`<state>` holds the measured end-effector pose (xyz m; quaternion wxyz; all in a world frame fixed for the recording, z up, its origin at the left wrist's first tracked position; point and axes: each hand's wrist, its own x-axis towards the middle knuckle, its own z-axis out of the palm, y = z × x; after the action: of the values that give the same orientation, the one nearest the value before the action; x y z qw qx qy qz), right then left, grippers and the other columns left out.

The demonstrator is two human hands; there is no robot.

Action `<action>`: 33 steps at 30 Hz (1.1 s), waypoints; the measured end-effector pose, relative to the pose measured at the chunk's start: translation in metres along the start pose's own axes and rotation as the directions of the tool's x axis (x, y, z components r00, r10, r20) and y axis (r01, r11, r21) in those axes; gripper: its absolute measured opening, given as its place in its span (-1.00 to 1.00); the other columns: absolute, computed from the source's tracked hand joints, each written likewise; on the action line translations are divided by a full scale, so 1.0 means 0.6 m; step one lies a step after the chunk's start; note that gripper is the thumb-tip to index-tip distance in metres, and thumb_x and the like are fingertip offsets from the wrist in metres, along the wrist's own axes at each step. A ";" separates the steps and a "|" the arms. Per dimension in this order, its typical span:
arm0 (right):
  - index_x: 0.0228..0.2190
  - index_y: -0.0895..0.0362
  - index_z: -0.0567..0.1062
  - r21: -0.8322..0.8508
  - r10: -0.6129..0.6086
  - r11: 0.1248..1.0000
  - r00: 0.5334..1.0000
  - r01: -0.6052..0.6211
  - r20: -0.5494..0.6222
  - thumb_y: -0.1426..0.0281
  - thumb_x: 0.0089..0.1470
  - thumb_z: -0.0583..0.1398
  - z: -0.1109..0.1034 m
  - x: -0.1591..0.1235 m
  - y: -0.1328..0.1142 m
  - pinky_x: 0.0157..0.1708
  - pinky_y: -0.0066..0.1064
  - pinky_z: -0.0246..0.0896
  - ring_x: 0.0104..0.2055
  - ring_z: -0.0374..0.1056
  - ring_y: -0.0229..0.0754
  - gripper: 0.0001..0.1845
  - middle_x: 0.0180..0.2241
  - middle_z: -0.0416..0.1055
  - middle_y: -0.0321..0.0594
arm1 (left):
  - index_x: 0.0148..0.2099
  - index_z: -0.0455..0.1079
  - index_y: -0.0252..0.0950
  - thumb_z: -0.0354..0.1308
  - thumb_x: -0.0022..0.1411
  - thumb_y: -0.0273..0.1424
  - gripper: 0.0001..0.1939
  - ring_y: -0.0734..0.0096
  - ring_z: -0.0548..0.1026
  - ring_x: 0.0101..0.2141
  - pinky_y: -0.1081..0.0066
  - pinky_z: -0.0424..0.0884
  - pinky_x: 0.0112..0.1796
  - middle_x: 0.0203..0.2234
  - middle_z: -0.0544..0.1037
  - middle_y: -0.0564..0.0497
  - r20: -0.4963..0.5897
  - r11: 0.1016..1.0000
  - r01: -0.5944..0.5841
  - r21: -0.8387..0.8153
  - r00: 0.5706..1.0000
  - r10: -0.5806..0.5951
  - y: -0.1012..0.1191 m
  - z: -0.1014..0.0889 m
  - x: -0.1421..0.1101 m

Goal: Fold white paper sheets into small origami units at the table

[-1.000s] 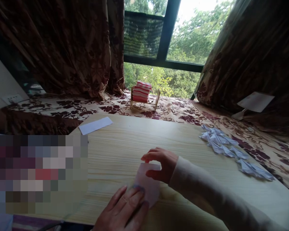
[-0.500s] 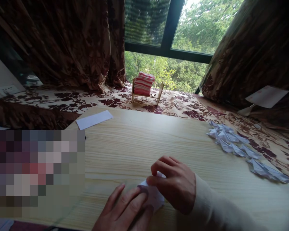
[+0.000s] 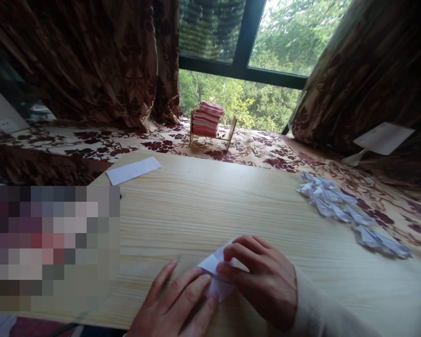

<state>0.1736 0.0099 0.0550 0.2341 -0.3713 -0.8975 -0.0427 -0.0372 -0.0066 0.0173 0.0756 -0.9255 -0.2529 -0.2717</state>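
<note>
- Right hand (image 3: 264,276) has come down since the first frame, from open over the far edge to thumb and curled fingertips on the paper (image 3: 211,263).
- Right grip: small thumb-finger gap; can't tell if a layer is pinched.
- Left hand (image 3: 177,302): open, fingers spread, fingertips on the paper, not gripping.
- Paper: on the table (image 3: 175,210), near side, between the hands. Far-left edge slants away to the right; long axis unclear, partly covered.
- Folded pieces (image 3: 331,199): far right.
</note>
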 end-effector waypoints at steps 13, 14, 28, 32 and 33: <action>-0.45 0.08 0.44 0.062 0.039 0.997 0.999 -0.037 -0.031 0.47 0.10 0.04 0.008 -0.010 -0.001 -0.50 -0.38 -0.14 -0.46 0.09 -0.22 -0.81 -0.53 0.28 -0.27 | 0.00 0.32 -0.20 0.03 0.19 -0.29 -0.68 0.39 0.34 -0.05 0.19 -0.29 0.17 -0.12 0.48 0.09 0.085 0.995 -0.076 0.062 0.994 0.070 -0.009 -0.021 0.004; -0.43 0.08 0.44 0.054 0.038 0.998 0.999 -0.036 -0.037 0.46 0.10 0.04 0.008 -0.012 -0.001 -0.51 -0.38 -0.14 -0.46 0.09 -0.22 -0.81 -0.53 0.28 -0.27 | -0.01 0.33 -0.20 0.01 0.21 -0.31 -0.70 0.39 0.34 -0.04 0.17 -0.29 0.16 -0.11 0.48 0.09 0.080 0.997 -0.054 0.058 0.996 0.049 -0.008 -0.020 0.003; -0.39 0.17 0.42 -0.197 0.031 0.979 0.992 -0.055 -0.123 0.56 0.11 -0.02 -0.001 -0.023 -0.041 -0.42 -0.34 0.04 -0.42 0.20 -0.18 -0.76 -0.49 0.35 -0.21 | -0.06 0.35 -0.17 0.02 0.17 -0.32 -0.73 0.41 0.33 -0.07 0.24 -0.20 0.15 -0.19 0.50 0.09 0.041 0.998 -0.008 0.067 0.999 0.005 -0.005 -0.026 0.005; -0.37 0.19 0.43 -0.207 0.029 0.976 0.987 -0.061 -0.157 0.53 0.12 -0.01 0.004 -0.025 -0.038 -0.44 -0.34 0.03 -0.45 0.20 -0.18 -0.78 -0.51 0.34 -0.22 | -0.07 0.36 -0.25 0.03 0.14 -0.38 -0.71 0.38 0.35 -0.09 0.29 -0.05 0.10 -0.18 0.50 0.04 -0.002 0.994 0.098 0.056 0.995 -0.098 -0.012 -0.040 0.026; -0.36 0.20 0.44 -0.202 0.026 0.978 0.988 -0.057 -0.155 0.51 0.13 -0.01 0.003 -0.025 -0.037 -0.44 -0.35 0.04 -0.45 0.20 -0.18 -0.77 -0.51 0.34 -0.22 | -0.08 0.36 -0.26 0.00 0.15 -0.38 -0.72 0.37 0.35 -0.10 0.28 -0.01 0.09 -0.18 0.50 0.03 -0.038 0.991 0.132 0.039 0.991 -0.130 -0.010 -0.036 0.029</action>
<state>0.1669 -0.0150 0.0489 0.2626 -0.4079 -0.8600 -0.1585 -0.0376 0.0004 0.0451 0.0814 -0.9001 -0.3174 -0.2872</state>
